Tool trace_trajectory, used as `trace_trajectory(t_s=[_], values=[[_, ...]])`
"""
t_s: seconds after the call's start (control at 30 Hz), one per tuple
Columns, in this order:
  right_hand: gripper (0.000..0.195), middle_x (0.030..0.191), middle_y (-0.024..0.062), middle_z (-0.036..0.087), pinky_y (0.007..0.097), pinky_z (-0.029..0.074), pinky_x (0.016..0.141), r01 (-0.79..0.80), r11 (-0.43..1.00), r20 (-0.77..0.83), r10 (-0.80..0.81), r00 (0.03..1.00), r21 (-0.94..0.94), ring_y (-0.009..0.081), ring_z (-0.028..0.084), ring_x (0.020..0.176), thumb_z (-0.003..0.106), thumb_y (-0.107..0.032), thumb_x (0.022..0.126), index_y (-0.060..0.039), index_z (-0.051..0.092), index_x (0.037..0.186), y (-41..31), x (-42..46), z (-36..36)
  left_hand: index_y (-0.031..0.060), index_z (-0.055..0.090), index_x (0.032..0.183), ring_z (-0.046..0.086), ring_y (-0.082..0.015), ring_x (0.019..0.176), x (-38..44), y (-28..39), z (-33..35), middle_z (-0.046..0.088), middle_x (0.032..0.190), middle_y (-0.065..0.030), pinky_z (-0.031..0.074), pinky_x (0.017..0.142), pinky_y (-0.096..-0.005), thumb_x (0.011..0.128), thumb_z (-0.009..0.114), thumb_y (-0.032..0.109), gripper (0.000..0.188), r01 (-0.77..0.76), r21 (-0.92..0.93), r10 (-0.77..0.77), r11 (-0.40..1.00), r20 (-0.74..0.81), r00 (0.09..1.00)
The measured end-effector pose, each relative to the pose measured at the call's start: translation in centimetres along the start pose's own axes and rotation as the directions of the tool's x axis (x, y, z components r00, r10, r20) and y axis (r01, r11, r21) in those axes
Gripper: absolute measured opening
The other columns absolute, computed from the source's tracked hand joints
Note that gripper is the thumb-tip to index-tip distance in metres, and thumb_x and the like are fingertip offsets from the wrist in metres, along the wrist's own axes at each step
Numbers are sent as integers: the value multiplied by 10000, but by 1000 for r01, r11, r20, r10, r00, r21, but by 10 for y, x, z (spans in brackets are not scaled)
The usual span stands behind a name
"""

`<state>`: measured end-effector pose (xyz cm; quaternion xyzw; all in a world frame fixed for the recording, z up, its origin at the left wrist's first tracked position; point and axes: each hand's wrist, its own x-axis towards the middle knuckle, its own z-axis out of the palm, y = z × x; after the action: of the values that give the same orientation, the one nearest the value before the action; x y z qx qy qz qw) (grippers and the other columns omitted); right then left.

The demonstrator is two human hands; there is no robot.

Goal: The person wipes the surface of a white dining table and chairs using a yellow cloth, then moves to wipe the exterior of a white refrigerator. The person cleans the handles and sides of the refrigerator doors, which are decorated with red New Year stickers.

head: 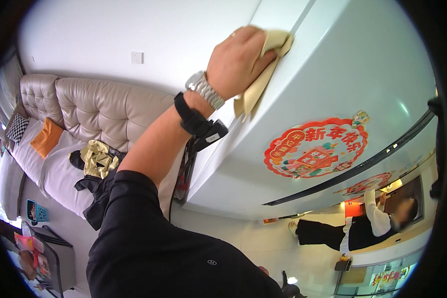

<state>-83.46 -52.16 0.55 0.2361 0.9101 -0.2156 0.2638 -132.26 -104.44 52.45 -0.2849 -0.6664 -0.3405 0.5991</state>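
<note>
My left hand (238, 61) is raised at arm's length, its fingers closed around a folded beige cloth (259, 89). The cloth is against the pale side of a refrigerator, near the front edge of its glossy door (357, 78). A steel-banded watch (205, 89) and a black strap with a small device (197, 123) are on that wrist. Lower on the door is a round red-and-white festive sticker (316, 149). At the edge of my black shirt a small patch of skin shows, possibly my right hand (263, 270); its fingers are hidden.
A tufted sofa (100, 108) stands along the wall, with an orange cushion (47, 138) and heaped black-and-yellow clothing (98, 158). A blue basket (41, 213) and a grey cabinet (56, 257) are lower left. Another person (361, 229) stands past the fridge, an arm raised to it.
</note>
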Motion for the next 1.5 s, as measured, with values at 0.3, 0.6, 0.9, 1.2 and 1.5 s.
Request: trace_trajectory(t_s=[0.3,0.6,0.9,1.2,1.5], values=[[333,986,152,767,414,587,837,135,987,123,-124,985,-82,297,745,967,665,-348,917,-43,761,1007,-49,6,-36,36,617,1159,716,-221,812,8,19,5,717,946,-95,572,713,-370,948,736,235,314,389,-386,-383,836,94,919],[278,888,112,750,344,602,714,89,979,194,-125,973,181,204,742,760,667,-239,936,15,707,1040,-84,17,-58,18,589,1252,591,-91,816,-3,65,-16,651,955,-20,497,707,-268,1104,513,271,303,289,-415,-316,863,5,949],[304,887,111,756,353,601,696,154,982,233,-175,957,106,202,739,748,674,-267,926,14,712,1034,-28,47,-75,-20,372,1523,498,-195,1334,-220,77,-10,540,1423,-114,386,1127,-344,1126,368,203,455,653,-435,-598,620,277,752],[266,870,88,748,333,575,643,33,980,99,-54,994,197,183,750,747,661,-265,943,-16,696,1029,-62,42,-93,-53,394,1501,585,-376,1184,-42,92,-8,564,1325,-235,459,1045,-409,1049,511,230,546,394,-449,-344,802,191,919],[367,1016,138,776,409,575,886,341,940,208,-338,918,22,302,738,973,668,-406,915,-72,766,1033,-41,58,-35,-61,306,1552,553,-446,1285,-313,90,-22,540,1432,-296,427,1093,-445,1036,468,234,615,599,-163,-540,784,298,787]])
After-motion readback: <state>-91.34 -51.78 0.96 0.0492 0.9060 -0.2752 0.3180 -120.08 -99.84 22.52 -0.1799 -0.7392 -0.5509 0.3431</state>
